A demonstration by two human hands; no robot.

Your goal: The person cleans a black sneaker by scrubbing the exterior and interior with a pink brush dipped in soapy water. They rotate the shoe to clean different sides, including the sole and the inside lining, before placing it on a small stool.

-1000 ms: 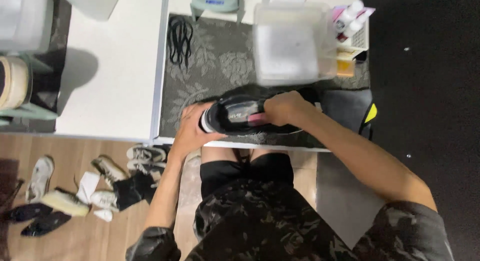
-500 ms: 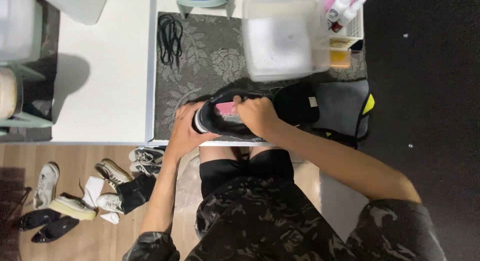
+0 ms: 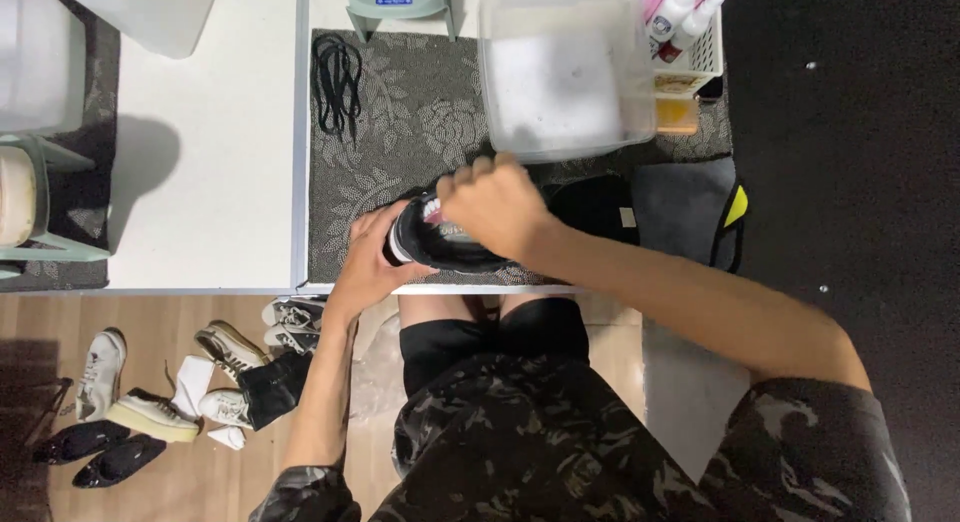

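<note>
A black shoe with a white sole edge (image 3: 425,244) lies on its side on the grey patterned mat (image 3: 400,112) at the table's near edge. My left hand (image 3: 368,265) grips its toe end from the left. Resting on top of the shoe's opening, my right hand (image 3: 492,204) has its fingers curled and covers most of the upper; a bit of pink shows under the fingers. Whether that hand holds anything small is hidden.
A clear plastic tub (image 3: 565,72) stands just beyond the shoe. Black laces (image 3: 337,72) lie on the mat's far left. A white basket with bottles (image 3: 688,27) sits at the back right. A dark cloth (image 3: 690,212) lies to the right. Several shoes (image 3: 190,382) are scattered on the wooden floor.
My right hand has lifted from the shoe's side to its top, and the shoe has shifted slightly left. The left hand stays at the toe.
</note>
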